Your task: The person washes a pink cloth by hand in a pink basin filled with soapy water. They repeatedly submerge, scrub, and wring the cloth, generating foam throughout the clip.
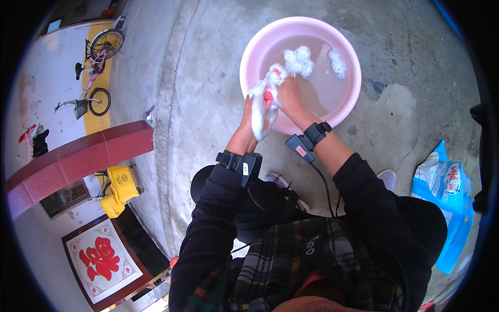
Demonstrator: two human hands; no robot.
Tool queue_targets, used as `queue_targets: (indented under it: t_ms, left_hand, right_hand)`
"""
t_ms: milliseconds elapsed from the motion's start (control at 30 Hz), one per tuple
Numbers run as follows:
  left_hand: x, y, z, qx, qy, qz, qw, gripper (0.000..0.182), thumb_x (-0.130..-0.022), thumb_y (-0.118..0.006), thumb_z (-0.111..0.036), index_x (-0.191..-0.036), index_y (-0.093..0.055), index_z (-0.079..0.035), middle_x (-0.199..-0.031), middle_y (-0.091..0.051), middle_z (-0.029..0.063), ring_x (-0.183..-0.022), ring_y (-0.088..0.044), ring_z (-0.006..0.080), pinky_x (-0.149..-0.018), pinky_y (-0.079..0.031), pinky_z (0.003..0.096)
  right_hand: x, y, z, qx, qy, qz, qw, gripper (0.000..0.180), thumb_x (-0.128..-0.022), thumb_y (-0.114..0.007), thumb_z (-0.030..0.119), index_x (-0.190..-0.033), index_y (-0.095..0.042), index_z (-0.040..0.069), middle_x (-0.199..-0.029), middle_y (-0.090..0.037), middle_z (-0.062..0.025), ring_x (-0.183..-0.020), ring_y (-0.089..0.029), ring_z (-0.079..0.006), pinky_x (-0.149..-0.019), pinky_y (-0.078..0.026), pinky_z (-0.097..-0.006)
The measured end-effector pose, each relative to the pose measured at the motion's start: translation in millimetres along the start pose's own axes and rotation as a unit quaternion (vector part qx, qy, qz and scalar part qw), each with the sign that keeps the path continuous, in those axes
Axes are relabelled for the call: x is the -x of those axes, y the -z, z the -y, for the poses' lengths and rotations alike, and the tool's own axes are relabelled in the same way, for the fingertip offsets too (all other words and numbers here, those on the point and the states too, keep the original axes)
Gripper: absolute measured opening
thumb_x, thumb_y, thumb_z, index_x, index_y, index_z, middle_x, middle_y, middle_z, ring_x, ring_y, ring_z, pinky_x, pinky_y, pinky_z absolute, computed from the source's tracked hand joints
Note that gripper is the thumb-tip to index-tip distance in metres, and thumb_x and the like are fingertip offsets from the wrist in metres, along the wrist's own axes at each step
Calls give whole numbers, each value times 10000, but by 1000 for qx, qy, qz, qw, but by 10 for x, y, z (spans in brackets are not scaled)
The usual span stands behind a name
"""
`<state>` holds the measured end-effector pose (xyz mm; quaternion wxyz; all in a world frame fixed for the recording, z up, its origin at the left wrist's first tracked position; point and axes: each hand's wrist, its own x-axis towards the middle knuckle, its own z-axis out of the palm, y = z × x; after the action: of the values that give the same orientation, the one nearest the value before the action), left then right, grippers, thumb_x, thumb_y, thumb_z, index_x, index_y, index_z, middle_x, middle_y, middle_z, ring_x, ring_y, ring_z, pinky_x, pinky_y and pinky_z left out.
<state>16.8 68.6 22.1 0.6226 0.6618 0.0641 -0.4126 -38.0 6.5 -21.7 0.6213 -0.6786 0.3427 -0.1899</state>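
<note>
Both hands are close together over the near left rim of a pink plastic basin [353, 97]. Between them is a small red item [268, 98], perhaps cloth, mostly hidden under thick white foam. My left hand [247, 119] grips it from the left, its fingers largely covered by suds. From the right, my right hand [289, 93] closes on the upper part, with lather over the knuckles. Cloudy water [315, 91] lies in the basin, and foam clumps [299, 60] float on it. Each wrist wears a black strap with a small device.
Concrete floor [210, 58] surrounds the basin. On the right lies a blue and white plastic bag [448, 202] bearing writing. A cable [325, 183] hangs from the right wrist device. At left are a maroon pillar [97, 148], a pink bicycle [91, 76] and a yellow-covered bike [121, 185].
</note>
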Motion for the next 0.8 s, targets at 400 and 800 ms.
queue_targets:
  t_ms: [400, 800]
  left_hand:
    - [-30, 13, 7, -43, 13, -35, 998, 248, -949, -450, -269, -1085, -549, -87, -905, -598, 42, -767, -580, 150, -650, -477, 305]
    - [-101, 45, 34, 79, -1, 35, 996, 331, -956, -441, -306, -1146, -531, -50, -1062, -615, 111, -960, -604, 224, -831, -497, 344]
  right_hand:
    - [-2, 39, 34, 5, 114, -54, 992, 217, -805, -587, 201, -955, -571, 45, -733, -612, -196, -723, -615, -377, -643, -486, -439]
    - [1, 49, 40, -48, 61, -107, 991, 234, -830, -583, 208, -973, -626, 28, -731, -634, -202, -702, -635, -348, -614, -503, -392]
